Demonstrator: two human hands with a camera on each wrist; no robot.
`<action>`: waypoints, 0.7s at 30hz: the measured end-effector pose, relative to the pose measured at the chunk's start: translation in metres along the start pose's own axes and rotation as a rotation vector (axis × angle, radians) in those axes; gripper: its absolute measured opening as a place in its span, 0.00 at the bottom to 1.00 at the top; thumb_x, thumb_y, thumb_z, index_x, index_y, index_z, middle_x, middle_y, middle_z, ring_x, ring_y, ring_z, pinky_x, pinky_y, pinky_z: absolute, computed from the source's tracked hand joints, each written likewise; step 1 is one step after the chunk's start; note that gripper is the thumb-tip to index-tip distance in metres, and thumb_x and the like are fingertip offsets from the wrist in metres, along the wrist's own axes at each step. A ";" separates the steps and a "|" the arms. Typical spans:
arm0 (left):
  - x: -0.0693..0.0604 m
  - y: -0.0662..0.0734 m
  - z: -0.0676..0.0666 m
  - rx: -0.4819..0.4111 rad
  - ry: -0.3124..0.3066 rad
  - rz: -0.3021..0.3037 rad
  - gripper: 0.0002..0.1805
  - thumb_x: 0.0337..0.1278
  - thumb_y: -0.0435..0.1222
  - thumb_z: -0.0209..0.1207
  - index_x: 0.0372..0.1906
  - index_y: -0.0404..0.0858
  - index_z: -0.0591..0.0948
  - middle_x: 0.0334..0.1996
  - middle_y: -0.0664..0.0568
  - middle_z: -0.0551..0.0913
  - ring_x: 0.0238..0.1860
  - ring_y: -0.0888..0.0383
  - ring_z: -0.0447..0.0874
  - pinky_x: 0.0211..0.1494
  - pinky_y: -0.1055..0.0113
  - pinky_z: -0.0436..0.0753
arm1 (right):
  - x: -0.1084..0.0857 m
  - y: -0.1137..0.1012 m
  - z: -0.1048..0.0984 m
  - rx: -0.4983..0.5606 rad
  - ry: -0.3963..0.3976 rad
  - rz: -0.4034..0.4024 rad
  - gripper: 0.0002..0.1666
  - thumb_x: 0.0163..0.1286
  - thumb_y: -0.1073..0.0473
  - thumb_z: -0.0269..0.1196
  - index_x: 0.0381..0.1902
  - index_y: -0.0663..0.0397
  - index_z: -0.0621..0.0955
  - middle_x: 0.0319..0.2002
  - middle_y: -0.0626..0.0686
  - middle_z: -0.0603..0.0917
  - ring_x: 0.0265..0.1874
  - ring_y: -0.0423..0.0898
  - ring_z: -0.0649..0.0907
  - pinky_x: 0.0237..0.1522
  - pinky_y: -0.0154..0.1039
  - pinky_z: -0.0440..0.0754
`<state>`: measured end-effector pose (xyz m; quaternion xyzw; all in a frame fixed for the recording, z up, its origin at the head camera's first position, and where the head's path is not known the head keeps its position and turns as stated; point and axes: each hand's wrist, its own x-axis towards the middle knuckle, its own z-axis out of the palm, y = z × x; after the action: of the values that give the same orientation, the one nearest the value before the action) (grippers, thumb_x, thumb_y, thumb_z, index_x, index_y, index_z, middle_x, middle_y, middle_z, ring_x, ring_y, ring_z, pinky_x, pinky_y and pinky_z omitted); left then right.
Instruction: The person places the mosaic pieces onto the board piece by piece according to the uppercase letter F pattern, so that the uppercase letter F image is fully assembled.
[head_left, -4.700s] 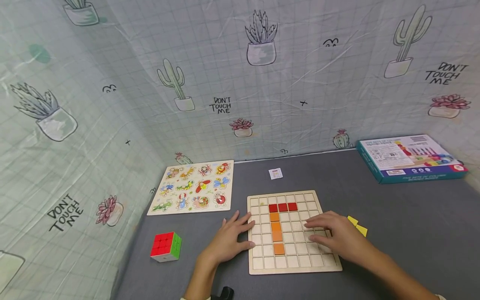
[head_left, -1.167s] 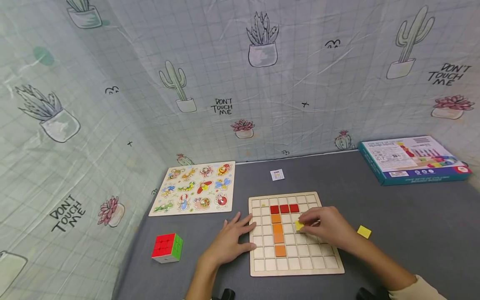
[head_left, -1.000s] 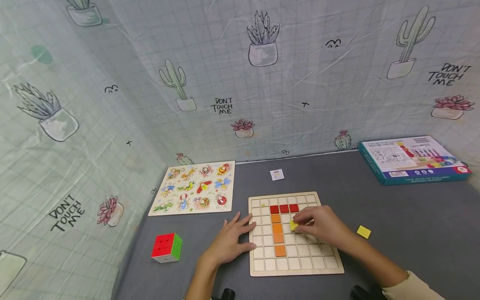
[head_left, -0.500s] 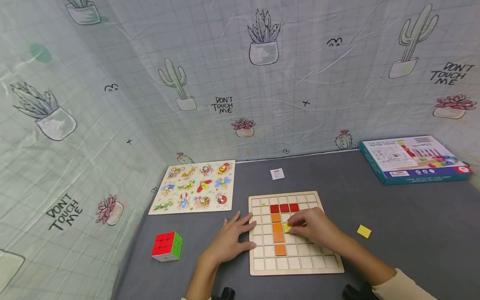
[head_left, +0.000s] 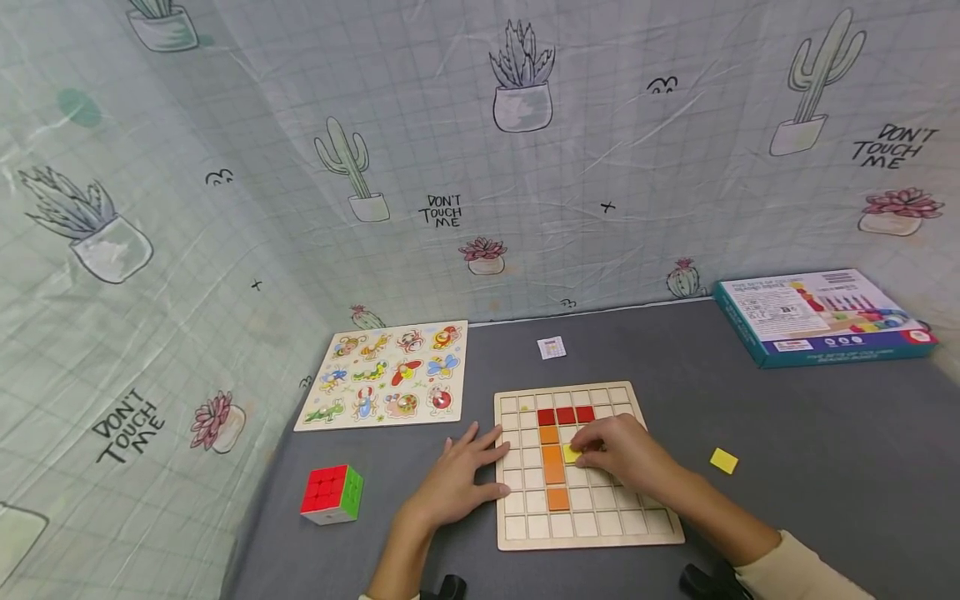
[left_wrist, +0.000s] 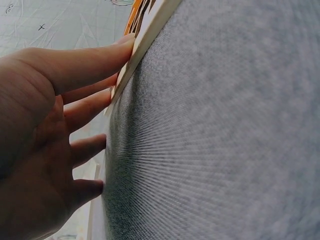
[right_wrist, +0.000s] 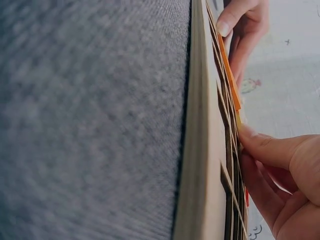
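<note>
A wooden grid board point(head_left: 626, 523) lies on the table, holding a row of red tiles point(head_left: 566, 415) and an orange column point(head_left: 553, 463). My right hand point(head_left: 630, 454) pinches a yellow tile point(head_left: 572, 454) between thumb and fingers, at the cell just right of the orange column. In the right wrist view, only a sliver of that yellow tile point(right_wrist: 238, 120) shows by the thumb tip. My left hand point(head_left: 459, 477), fingers spread, touches the board's left edge. The left wrist view shows the left thumb point(left_wrist: 95, 62) against the board's edge point(left_wrist: 150, 42).
A second yellow tile point(head_left: 723, 461) lies right of the board. A red-and-green puzzle cube point(head_left: 330, 494) stands at left, with an insect picture board point(head_left: 381, 375) behind it. Farther back are a small printed card point(head_left: 552, 347) and a flat box point(head_left: 825, 318). A printed curtain point(head_left: 585, 167) hangs behind.
My right hand, earlier holding nothing over the board's right side, has taken one of two yellow tiles and carried it left to beside the orange column. The left hand has stayed put.
</note>
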<state>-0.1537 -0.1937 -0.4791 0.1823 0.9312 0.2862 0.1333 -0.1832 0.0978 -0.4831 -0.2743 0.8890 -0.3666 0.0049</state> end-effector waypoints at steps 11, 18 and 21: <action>0.000 0.000 -0.001 0.001 0.003 -0.006 0.34 0.59 0.45 0.70 0.71 0.43 0.77 0.79 0.50 0.66 0.83 0.36 0.51 0.75 0.23 0.49 | 0.003 0.000 0.003 0.010 0.008 0.005 0.11 0.51 0.68 0.78 0.33 0.53 0.91 0.31 0.46 0.90 0.26 0.27 0.78 0.30 0.26 0.80; 0.000 0.000 0.000 0.002 0.003 -0.005 0.35 0.58 0.46 0.70 0.70 0.43 0.77 0.79 0.50 0.66 0.83 0.36 0.51 0.75 0.23 0.48 | 0.004 0.003 0.003 0.011 0.009 -0.017 0.11 0.51 0.68 0.78 0.33 0.53 0.91 0.31 0.46 0.91 0.26 0.28 0.78 0.29 0.27 0.80; 0.001 0.000 0.000 0.008 0.001 -0.005 0.35 0.58 0.46 0.70 0.71 0.43 0.77 0.79 0.51 0.66 0.83 0.36 0.51 0.75 0.23 0.49 | 0.002 0.004 0.002 0.012 -0.001 -0.018 0.11 0.52 0.67 0.78 0.34 0.53 0.90 0.32 0.46 0.91 0.27 0.28 0.79 0.30 0.27 0.81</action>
<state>-0.1541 -0.1929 -0.4792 0.1804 0.9328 0.2823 0.1327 -0.1864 0.0976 -0.4869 -0.2825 0.8843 -0.3718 0.0038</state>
